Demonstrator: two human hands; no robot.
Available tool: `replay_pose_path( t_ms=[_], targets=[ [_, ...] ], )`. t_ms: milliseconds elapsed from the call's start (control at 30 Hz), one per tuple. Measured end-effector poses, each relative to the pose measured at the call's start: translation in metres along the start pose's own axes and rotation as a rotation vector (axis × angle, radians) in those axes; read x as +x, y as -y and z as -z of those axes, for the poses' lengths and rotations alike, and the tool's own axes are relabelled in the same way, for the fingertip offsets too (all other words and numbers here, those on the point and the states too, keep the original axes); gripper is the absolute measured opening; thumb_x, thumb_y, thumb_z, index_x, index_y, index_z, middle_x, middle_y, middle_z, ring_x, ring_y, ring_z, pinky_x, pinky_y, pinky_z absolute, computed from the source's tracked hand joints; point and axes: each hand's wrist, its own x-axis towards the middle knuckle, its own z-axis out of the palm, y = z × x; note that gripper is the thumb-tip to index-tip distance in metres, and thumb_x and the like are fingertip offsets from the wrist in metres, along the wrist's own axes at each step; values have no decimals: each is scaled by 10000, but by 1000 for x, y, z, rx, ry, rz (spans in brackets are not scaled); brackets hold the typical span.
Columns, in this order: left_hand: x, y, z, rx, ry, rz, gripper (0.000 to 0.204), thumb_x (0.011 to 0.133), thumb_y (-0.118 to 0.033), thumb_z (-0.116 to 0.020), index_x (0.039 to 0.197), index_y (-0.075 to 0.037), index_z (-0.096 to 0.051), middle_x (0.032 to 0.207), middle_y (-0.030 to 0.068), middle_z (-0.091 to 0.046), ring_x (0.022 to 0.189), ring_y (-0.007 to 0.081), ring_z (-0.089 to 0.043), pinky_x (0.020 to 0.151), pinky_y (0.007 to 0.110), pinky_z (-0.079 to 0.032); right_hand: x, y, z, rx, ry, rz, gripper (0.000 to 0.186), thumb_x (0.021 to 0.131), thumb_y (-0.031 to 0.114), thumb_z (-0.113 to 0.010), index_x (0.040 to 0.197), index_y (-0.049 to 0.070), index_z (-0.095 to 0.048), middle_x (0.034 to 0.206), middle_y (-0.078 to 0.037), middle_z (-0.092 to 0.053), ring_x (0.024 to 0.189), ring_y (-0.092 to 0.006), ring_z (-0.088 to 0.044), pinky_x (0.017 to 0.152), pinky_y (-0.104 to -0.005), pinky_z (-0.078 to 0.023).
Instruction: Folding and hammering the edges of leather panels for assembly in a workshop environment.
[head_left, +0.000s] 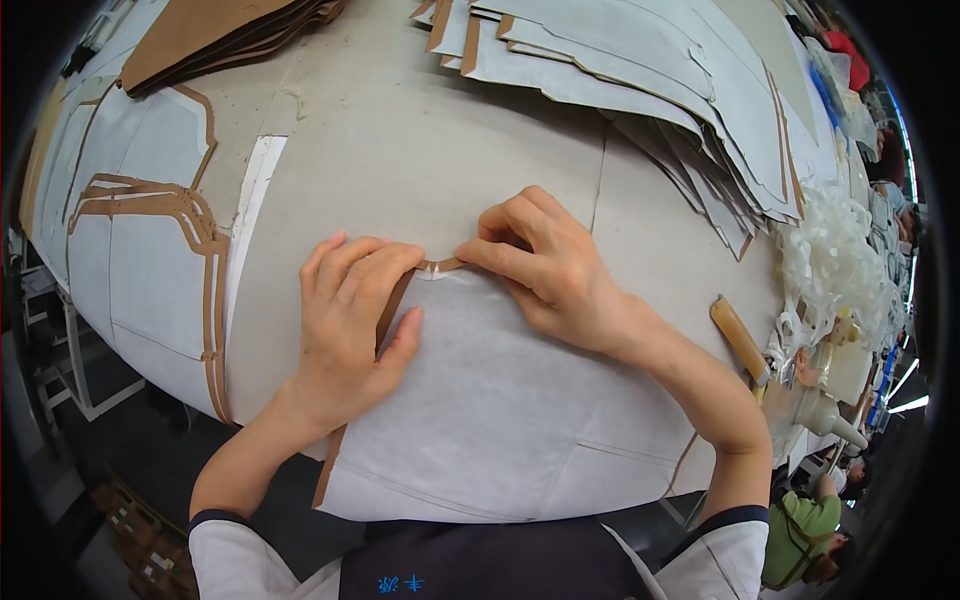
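Observation:
A white-backed panel point(480, 370) with a narrow brown edge lies in front of me, its near end at the table's front edge. At its top is a short curved edge with small notches. My right hand point(550, 270) is closed there, thumb and index finger pinching the brown edge just right of the notches. To the left of them, my left hand point(355, 320) rests its bent fingertips on the same edge. The left thumb stands apart from those fingers, over the white face. Faint stitch or seam lines cross the panel's lower part.
Similar white panels with brown edges point(150, 270) lie at the left. A large stack of white panels point(620, 60) hangs over the far right, and brown pieces point(220, 40) are piled far left. On the right are a tan-handled tool point(740, 340), crumpled clear plastic point(835, 260) and a bottle point(830, 418).

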Motion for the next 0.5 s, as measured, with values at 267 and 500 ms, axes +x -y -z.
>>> replay_pose_path(
  t_ms=[267, 500],
  targets=[
    [2, -3, 3, 109, 31, -58, 507, 805, -29, -733, 1306, -32, -660, 1335, 99, -639, 1268, 320, -551, 1171, 563, -331, -1, -5, -3, -194, -40, 268, 261, 781, 41, -718, 1036, -13, -713, 1009, -96, -602, 877, -240, -590, 709, -362, -469],
    [1, -6, -4, 193, -13, -87, 468, 776, -24, -733, 1243, -26, -705, 1317, 78, -654, 1239, 299, -579, 1172, 560, -324, 0, 1, 5, -282, 43, 339, 252, 813, 59, -738, 1027, -70, -706, 1065, -112, -618, 949, -243, -618, 716, -352, -470]
  ],
)
